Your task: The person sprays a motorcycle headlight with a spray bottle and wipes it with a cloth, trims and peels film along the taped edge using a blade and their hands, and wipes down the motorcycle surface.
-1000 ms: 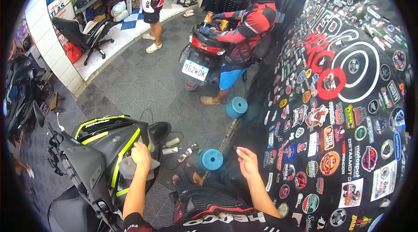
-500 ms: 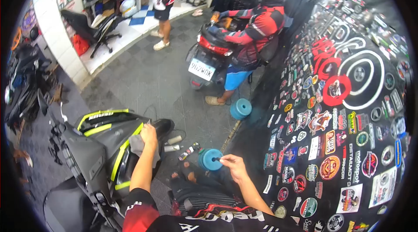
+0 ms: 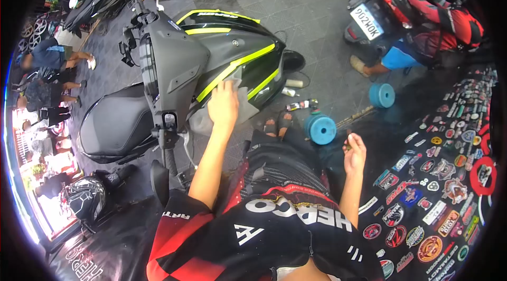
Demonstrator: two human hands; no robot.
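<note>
My left hand (image 3: 223, 102) lies on a grey cloth (image 3: 247, 113), pressing it against the side of a dark grey scooter (image 3: 211, 51) with neon-yellow strips (image 3: 253, 55). Part of the cloth spreads below my fingers over the black panel. My right hand (image 3: 355, 154) is raised away from the scooter, near a blue round stool (image 3: 320, 129). A small dark piece (image 3: 348, 136) shows between its thumb and fingers, too small to name.
A spray can (image 3: 302, 105) and white cylinders (image 3: 290, 91) lie on the tiled floor. Another blue stool (image 3: 382, 95) stands farther right. A person in red (image 3: 459, 22) is beside a second scooter (image 3: 364, 22). A sticker-covered black wall (image 3: 422, 186) borders the right.
The view has swung left and down, bringing more of the scooter into sight. My left hand has moved from the yellow strip's front part to farther back along the panel. My right hand stays raised.
</note>
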